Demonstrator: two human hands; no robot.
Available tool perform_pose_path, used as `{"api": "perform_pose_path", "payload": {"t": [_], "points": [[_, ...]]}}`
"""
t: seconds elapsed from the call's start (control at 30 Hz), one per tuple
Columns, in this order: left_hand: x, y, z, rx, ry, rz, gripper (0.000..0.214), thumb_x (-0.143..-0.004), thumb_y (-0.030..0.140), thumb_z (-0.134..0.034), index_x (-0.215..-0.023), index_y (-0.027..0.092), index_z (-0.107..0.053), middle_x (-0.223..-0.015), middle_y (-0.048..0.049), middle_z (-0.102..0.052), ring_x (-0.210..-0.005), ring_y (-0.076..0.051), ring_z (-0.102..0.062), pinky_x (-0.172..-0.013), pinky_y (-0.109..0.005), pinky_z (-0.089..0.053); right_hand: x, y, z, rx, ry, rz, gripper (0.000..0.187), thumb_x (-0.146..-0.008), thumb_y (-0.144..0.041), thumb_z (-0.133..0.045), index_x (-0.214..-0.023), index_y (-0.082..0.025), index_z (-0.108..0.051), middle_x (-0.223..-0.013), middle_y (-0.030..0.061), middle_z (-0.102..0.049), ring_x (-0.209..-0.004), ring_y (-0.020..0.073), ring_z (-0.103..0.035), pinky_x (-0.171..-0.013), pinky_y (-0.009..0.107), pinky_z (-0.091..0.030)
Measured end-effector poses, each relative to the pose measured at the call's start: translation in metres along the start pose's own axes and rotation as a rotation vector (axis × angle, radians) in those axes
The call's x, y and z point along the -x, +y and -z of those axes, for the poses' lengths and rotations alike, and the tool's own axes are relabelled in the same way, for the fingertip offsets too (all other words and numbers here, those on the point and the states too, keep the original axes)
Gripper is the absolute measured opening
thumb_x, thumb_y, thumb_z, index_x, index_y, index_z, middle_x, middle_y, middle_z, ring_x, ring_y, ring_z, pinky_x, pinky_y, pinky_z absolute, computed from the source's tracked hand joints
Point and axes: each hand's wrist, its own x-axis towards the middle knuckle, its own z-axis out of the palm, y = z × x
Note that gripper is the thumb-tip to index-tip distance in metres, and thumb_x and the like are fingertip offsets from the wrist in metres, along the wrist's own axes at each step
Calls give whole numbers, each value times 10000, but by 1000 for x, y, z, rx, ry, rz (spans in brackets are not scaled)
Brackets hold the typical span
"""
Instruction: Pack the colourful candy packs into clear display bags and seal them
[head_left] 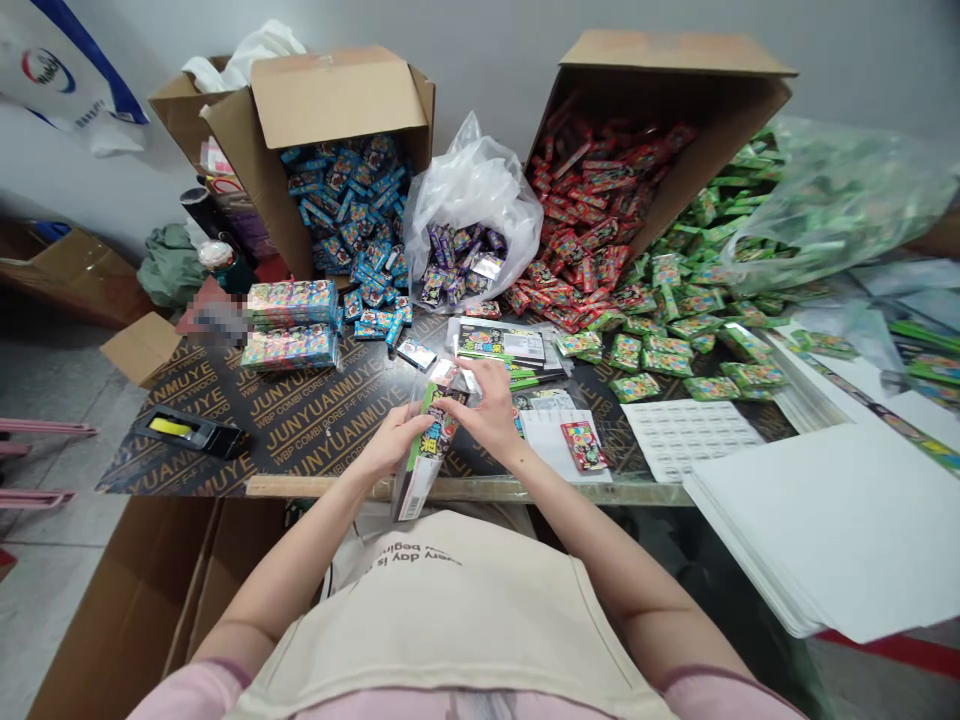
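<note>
At the front edge of the table, a flat printed package (427, 462) in a clear plastic sleeve is held between my two hands. It has black, green and colourful print and a barcode at its near end. My left hand (394, 440) grips its left side, thumb on the front. My right hand (487, 408) is closed around its upper right part, near the sleeve's top; the fingertips are partly hidden. Just beyond lie more printed sleeves (502, 343). Right of my right hand, a small red packet (583, 446) rests on a white sheet (544, 450).
Behind are a carton of blue packets (341, 95), a plastic bag (480, 190) with purple ones, a carton of red ones (675, 50), and heaped green packets (675, 325). Wrapped stacks (291, 348) and a tape dispenser (191, 432) sit left; white sheets (840, 520) overhang the right edge.
</note>
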Motion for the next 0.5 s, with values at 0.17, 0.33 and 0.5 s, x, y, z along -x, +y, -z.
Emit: {"api": "perform_pose_path", "payload": {"t": [0.17, 0.33, 0.5], "points": [[-2, -1, 9, -45, 76, -30, 376, -700, 473, -690, -807, 114, -672, -669, -28, -667, -602, -149, -584, -599, -251, -444, 11, 5, -13, -605, -269, -381, 490, -705, -567, -716, -1023, -197, -681, -991, 61, -699, -903, 221, -637, -814, 368, -511], [-3, -1, 13, -463, 222, -198, 465, -729, 494, -655, -474, 149, -474, -454, 45, -422, -474, -70, -361, -482, -217, -276, 12, 4, -16, -779, -240, -523, 353, -615, -465, -812, -776, -173, -695, -711, 4, -701, -631, 140, -613, -663, 285, -519], [-11, 5, 18, -456, 268, -236, 480, -748, 520, -631, -483, 149, -480, -449, 44, -413, -455, -69, -350, -456, -219, -257, 10, -1, -8, -834, -334, -571, 368, -578, -393, -842, -824, -171, -682, -690, -14, -690, -589, 113, -604, -558, 223, -480]]}}
